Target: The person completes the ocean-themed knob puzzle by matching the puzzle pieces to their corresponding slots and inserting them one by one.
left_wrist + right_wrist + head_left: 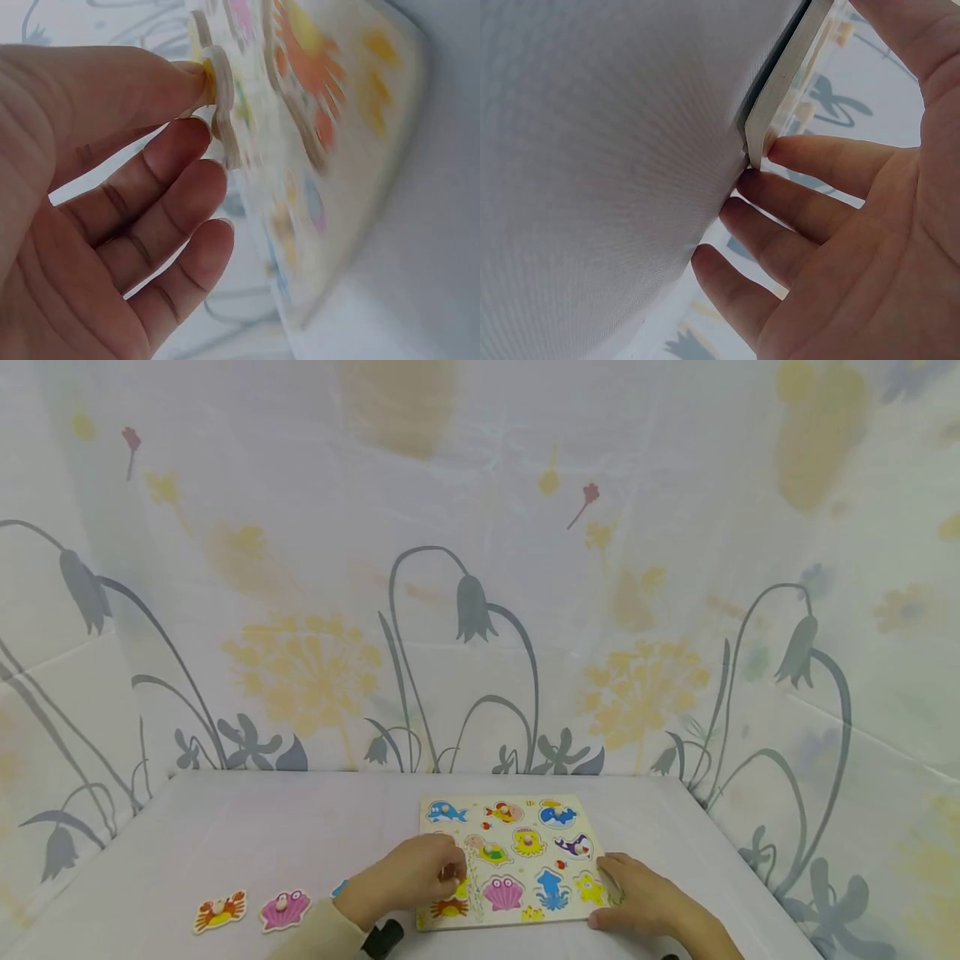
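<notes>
My left hand (416, 872) is over the left part of the puzzle board (525, 921), pinching a small yellow puzzle piece (221, 79) between thumb and fingertip. The piece stands edge-on in the left wrist view, close against the board, and its picture is mostly hidden. The other left fingers are loosely bent. My right hand (648, 893) rests at the board's front right corner, thumb by the front edge. In the right wrist view, its nearly straight index finger touches the board's side while the other fingertips rest on the white cloth (615, 172).
Left of the board lie a crab piece (220, 912) and a pink shell piece (285, 910), both with knobs. A blue piece (340, 888) shows partly behind the left wrist. Sea-animal pictures, several with knobs, cover the board. A flower-printed curtain (487, 677) hangs behind the table.
</notes>
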Tool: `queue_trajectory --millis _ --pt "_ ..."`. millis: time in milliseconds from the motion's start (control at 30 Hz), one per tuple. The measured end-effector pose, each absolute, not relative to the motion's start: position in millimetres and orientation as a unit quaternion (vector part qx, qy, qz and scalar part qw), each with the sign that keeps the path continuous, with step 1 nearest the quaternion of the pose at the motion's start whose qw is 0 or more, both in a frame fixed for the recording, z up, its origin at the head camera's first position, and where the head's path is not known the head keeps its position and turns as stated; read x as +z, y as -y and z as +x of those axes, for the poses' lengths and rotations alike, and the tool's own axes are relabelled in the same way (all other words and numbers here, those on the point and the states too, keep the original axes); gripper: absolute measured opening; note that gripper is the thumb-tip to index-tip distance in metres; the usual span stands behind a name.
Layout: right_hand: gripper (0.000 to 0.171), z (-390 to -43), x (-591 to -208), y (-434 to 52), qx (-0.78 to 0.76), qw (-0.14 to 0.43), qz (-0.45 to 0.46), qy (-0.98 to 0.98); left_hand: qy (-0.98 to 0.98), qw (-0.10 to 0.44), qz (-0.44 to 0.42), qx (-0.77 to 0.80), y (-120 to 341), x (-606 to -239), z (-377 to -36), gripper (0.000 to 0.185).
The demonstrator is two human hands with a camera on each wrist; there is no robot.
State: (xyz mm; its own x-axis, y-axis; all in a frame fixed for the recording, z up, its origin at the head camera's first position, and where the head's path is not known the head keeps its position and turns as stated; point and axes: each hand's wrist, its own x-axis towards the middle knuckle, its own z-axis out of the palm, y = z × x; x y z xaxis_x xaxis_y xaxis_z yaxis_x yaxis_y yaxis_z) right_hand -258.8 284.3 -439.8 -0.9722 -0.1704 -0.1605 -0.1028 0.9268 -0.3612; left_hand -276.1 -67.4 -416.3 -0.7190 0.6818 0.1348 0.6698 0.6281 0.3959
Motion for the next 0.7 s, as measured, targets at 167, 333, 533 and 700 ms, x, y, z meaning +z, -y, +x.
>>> queue_trajectory --millis 167,333,533,700 --pt "0.091 -258.2 -438.4 -283.3 -0.175 0.094 -0.071 -0.977 -0.894 0.000 0.402 0.198 40.4 -415.9 -277.9 0.009" --pt "0.091 -258.5 -438.2 -283.6 -0.174 0.097 -0.068 -0.978 -0.890 0.005 0.415 0.188 11.2 -414.9 -281.5 0.008" --pt "0.091 -260.5 -441.5 -286.0 -0.178 0.092 -0.077 -0.977 -0.892 0.023 0.408 0.194 -21.9 -418.7 -291.4 0.008" --pt "0.090 -260.5 -440.0 -286.6 -0.184 0.085 -0.093 -0.975 -0.888 0.019 0.418 0.190 -44.7 -423.3 -298.6 0.009"
